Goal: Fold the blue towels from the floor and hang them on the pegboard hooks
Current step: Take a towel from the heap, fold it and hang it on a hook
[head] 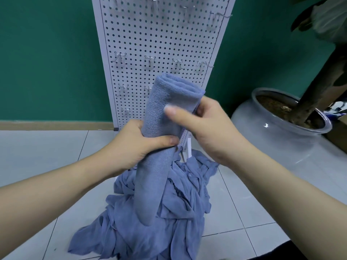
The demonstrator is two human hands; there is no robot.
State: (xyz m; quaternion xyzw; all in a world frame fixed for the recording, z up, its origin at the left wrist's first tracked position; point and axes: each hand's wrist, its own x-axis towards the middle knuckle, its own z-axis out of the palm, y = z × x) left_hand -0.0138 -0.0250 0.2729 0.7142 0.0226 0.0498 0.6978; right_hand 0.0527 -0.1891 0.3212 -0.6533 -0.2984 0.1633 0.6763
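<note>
Even, soft light; faint shadows. Glare spot on pot (266, 125). Wide-angle bend: pegboard (161, 40) edges splay. Right hand (204, 124) thumb motion-blurred; plant (323, 21) soft.

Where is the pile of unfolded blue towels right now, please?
In the head view, the pile lies on the tiled floor at bottom centre, at the foot of the white pegboard.
</note>
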